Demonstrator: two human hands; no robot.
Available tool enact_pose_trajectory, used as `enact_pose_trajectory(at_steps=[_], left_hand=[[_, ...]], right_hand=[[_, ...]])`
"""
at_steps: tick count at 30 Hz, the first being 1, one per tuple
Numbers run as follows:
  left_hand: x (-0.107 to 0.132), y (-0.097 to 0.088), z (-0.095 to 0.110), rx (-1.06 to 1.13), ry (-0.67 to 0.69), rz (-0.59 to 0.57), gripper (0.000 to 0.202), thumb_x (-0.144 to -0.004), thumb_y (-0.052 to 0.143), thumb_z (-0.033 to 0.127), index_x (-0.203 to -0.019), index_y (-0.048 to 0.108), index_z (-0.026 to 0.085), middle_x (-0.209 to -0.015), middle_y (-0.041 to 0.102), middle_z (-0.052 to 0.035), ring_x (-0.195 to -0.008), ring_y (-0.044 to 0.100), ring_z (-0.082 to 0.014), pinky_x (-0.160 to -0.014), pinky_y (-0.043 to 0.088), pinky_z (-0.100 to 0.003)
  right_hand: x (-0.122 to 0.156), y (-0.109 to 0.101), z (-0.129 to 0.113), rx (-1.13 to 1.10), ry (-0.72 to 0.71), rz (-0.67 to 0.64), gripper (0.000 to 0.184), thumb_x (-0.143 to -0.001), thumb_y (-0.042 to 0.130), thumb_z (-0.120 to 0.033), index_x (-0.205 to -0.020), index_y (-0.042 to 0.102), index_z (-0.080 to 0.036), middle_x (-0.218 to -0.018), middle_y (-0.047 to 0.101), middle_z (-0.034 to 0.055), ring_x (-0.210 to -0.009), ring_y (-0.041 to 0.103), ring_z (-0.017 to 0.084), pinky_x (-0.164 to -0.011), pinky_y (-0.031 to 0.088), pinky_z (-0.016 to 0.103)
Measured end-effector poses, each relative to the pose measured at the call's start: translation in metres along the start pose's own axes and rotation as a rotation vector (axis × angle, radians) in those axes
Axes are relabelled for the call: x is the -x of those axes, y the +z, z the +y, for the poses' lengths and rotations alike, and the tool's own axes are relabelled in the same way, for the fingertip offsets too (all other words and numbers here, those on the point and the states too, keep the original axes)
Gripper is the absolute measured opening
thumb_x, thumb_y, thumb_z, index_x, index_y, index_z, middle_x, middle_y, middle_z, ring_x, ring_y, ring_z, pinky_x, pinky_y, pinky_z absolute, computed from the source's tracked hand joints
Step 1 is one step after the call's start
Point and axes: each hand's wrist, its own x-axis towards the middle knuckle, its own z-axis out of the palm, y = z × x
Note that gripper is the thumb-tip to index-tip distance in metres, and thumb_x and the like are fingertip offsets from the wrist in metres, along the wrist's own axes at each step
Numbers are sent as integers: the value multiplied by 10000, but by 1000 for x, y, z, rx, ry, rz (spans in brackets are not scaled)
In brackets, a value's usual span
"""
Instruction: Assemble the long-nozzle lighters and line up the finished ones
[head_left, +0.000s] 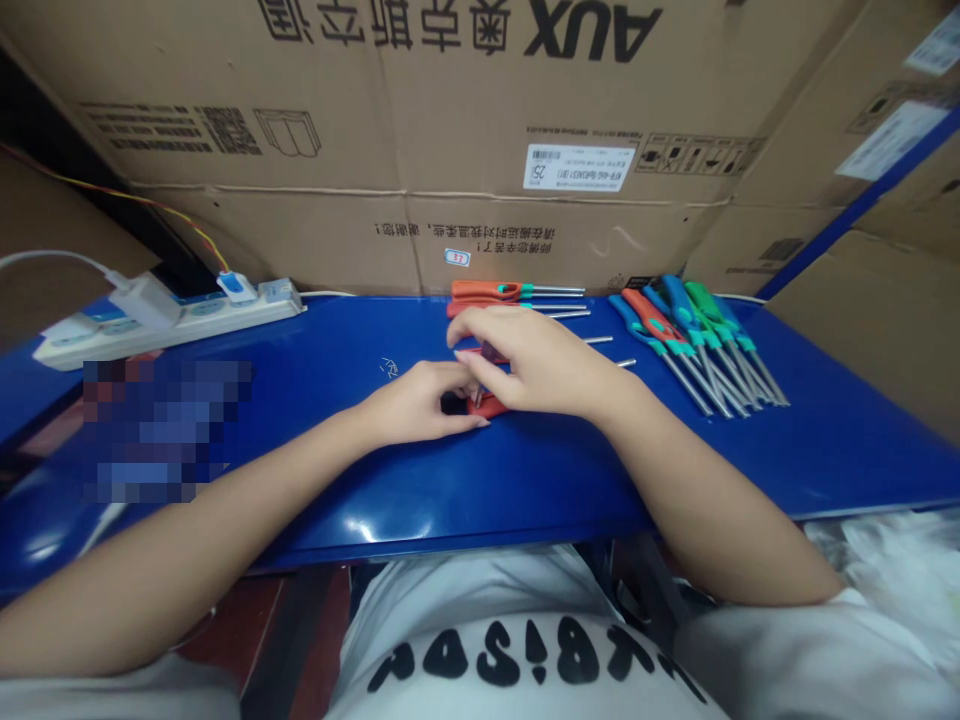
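Both my hands meet at the middle of a blue table top. My left hand lies on the surface, its fingers pinched on the end of a red-orange lighter. Over that same lighter my right hand curls, fingers closed on it from above. Metal nozzle tips stick out to the right from under my right hand. Just behind my hands lies a row of orange long-nozzle lighters with teal triggers.
A fanned bunch of blue, orange and green long-nozzle lighters lies at the right. A white power strip with plugs sits at the back left. Large cardboard boxes wall the back and right side. A blurred patch covers part of the left.
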Motion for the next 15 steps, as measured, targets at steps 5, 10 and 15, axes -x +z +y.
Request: enact_pose_trajectory(at_steps=[5, 10, 15], left_hand=[[-1, -1, 1, 1, 13, 8, 209, -873, 748, 360, -953, 711, 170, -928, 751, -51, -834, 710, -199, -760, 552, -285], [0, 0, -1, -1, -19, -11, 224, -875, 746, 371, -945, 707, 162, -902, 749, -51, -802, 702, -191, -742, 542, -284], [0, 0, -2, 6, 3, -20, 231, -886, 738, 373, -982, 710, 165, -944, 751, -54, -848, 707, -195, -773, 546, -287]], right_hand=[[0, -2, -1, 19, -26, 25, 253, -892, 527, -181, -1132, 607, -165, -1106, 707, 118, -978, 601, 262, -908, 436, 400], [-1, -2, 1, 28, -4, 2, 194, -954, 468, -215, -1074, 616, -179, -968, 700, 87, -874, 597, 236, -840, 428, 365], [-1, -3, 0, 43, -13, 12, 229, -941, 484, -211, -1135, 593, -158, -1095, 699, 121, -939, 598, 248, -900, 422, 391]])
